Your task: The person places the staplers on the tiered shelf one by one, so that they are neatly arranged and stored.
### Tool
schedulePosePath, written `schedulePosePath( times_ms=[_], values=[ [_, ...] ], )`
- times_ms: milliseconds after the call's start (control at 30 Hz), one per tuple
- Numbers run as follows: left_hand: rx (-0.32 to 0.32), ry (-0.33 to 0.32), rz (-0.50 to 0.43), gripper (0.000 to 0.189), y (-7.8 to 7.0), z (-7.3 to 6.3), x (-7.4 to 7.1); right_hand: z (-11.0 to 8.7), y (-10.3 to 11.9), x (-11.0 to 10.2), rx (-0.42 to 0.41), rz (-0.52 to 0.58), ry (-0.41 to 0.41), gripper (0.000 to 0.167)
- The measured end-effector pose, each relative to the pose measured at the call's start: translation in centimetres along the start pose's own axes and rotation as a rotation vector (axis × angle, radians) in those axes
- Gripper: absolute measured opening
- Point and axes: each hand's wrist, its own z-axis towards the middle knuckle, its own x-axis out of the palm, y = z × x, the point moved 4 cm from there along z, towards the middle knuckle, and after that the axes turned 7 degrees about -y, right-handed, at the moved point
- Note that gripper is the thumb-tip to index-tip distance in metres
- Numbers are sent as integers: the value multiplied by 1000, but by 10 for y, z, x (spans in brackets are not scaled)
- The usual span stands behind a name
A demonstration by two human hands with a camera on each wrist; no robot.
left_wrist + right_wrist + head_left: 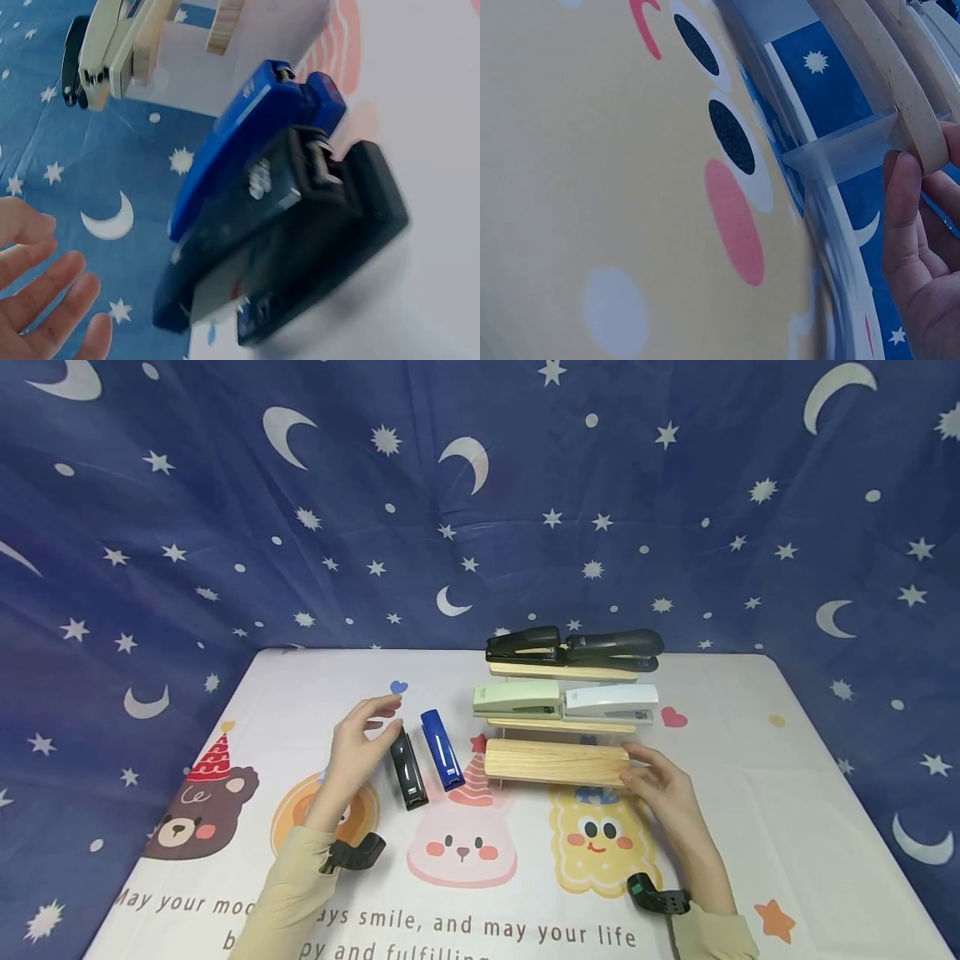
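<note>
Beside the far end of a black stapler (pixel 408 768) on the table is my left hand (pixel 358 747), its fingers apart and holding nothing. In the left wrist view its fingertips (pixel 71 262) are spread, clear of the black stapler (pixel 277 232). A blue stapler (pixel 442 750) lies just right of the black one. My right hand (pixel 663 781) pinches the right end of the lowest wooden shelf (pixel 555 762) of a tiered display rack. The right wrist view has thumb and fingers at the rounded end of that wooden board (pixel 922 127), above a clear support.
On the rack's middle tier sit a pale green stapler (pixel 516 698) and a white stapler (pixel 611 702). Two black staplers, one left (pixel 523 645) and one right (pixel 615 647), occupy the top tier. A starry blue cloth (pixel 480 510) hangs behind the printed tablecloth (pixel 795 810).
</note>
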Motion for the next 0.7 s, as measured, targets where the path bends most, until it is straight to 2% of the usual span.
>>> schedulePosePath(
  times_ms=[133,267,400,600,700],
  values=[
    [-68,-22,-1,36,10,-10,-4,-1,-2,-2,9,-6,-6,54],
    [-169,-51,-34,39,17,-21,-3,-1,-2,-4,12,-8,-16,53],
    [-270,-82,-59,42,25,-36,2,-1,-2,-4,2,3,-20,53],
    [-437,-158,-170,46,34,-56,12,0,-1,-1,-17,36,8,52],
    [-488,-190,-185,50,35,-63,18,0,-1,0,-9,25,12,52]
  ],
)
